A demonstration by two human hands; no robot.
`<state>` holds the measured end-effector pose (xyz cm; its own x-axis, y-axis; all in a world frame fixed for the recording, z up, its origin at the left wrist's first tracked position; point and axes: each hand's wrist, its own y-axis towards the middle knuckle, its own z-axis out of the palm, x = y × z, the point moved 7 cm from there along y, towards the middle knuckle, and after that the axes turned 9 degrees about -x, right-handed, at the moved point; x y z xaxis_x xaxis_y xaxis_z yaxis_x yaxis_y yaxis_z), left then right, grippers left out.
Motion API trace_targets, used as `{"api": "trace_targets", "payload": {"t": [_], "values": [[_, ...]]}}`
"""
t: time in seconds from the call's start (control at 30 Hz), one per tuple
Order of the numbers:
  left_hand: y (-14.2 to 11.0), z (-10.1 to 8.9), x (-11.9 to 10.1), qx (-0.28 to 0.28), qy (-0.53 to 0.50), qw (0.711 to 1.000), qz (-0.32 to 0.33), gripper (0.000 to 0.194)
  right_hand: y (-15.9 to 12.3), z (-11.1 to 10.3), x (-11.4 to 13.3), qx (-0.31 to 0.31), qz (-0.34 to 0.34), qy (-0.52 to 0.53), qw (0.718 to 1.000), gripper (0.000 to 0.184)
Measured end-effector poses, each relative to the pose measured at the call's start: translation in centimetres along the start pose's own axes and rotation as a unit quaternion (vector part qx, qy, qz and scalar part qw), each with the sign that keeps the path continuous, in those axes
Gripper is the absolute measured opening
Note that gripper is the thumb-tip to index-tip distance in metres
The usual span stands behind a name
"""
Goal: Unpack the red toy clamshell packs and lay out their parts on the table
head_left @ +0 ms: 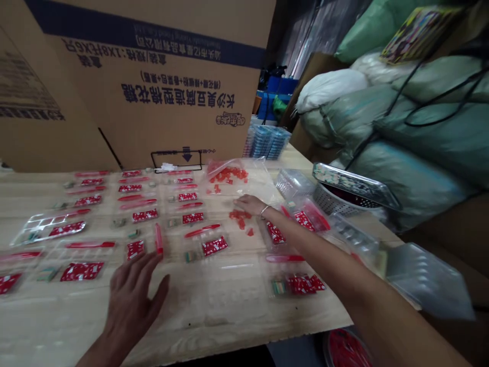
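My right hand (pixel 248 205) is released: open, palm down, fingers extended and close together, grasping nothing. A thin silver bangle (pixel 264 210) sits at its wrist. Its fingertips (pixel 237 202) lie just beside a loose cluster of small translucent red cubes (pixel 240 219) on the light wooden tabletop (pixel 214 300).

My left hand (pixel 132 300) is also released, open and empty, with the fingers spread, above the near part of the tabletop. Its index fingertip (pixel 157 256) is just below a slim red plastic stick (pixel 159 238); I cannot tell whether the two touch.

A clear plastic bag (pixel 244 178) containing more of the red cubes lies beyond my right hand, with a few cubes outside it on the wood. Rows of red printed foil sachets (pixel 214 246), slim red plastic sticks (pixel 202 230) and small multicoloured packets (pixel 191 256) cover the table to the left, many on clear plastic sheets. A tall brown cardboard carton (pixel 153 112) with a blue band and printed characters stands at the far edge. Bulging pale green sacks (pixel 420 127) are heaped to the right
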<state>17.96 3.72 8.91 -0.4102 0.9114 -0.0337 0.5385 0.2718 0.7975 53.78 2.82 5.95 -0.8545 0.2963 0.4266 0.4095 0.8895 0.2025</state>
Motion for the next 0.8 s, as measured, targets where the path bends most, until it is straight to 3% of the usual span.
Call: {"api": "trace_targets", "payload": {"t": [0.13,0.27,0.4,0.5,0.6,0.67,0.7,0.73,0.8], "values": [[3.9,5.4,-1.2,0.097,-0.074,0.992,-0.026,0.027,-1.2,-2.4,-1.0,-0.007,0.011,-0.030,0.999,0.010],[7.8,13.0,-3.0,0.248,-0.159,0.951,-0.095,0.018,-2.5,-2.8,0.2,-0.006,0.004,-0.056,0.998,0.016],[11.5,19.7,-6.1,0.285,-0.226,0.924,-0.115,0.022,-3.2,-2.1,1.8,-0.002,-0.002,-0.073,0.997,0.019],[12.4,22.8,-6.9,0.286,-0.270,0.905,-0.164,0.018,-4.2,-2.3,2.3,-0.009,-0.003,-0.067,0.998,0.019],[12.0,23.0,-6.6,0.269,-0.333,0.874,-0.230,0.011,-5.7,-2.7,2.5,-0.021,-0.006,-0.045,0.999,0.017],[11.1,21.5,-6.4,0.269,-0.383,0.843,-0.265,0.003,-6.9,-2.9,3.3,-0.035,-0.013,0.033,0.999,0.016],[10.5,20.4,-6.3,0.275,-0.415,0.819,-0.285,0.009,-7.5,-2.8,3.8,-0.037,-0.013,0.102,0.994,0.013],[9.7,19.3,-6.4,0.285,-0.456,0.782,-0.315,0.017,-8.1,-2.7,4.5,-0.032,-0.009,0.182,0.983,0.009],[7.8,16.7,-6.7,0.310,-0.548,0.668,-0.398,0.029,-9.5,-2.1,6.0,0.001,0.009,0.330,0.944,0.009]]}}
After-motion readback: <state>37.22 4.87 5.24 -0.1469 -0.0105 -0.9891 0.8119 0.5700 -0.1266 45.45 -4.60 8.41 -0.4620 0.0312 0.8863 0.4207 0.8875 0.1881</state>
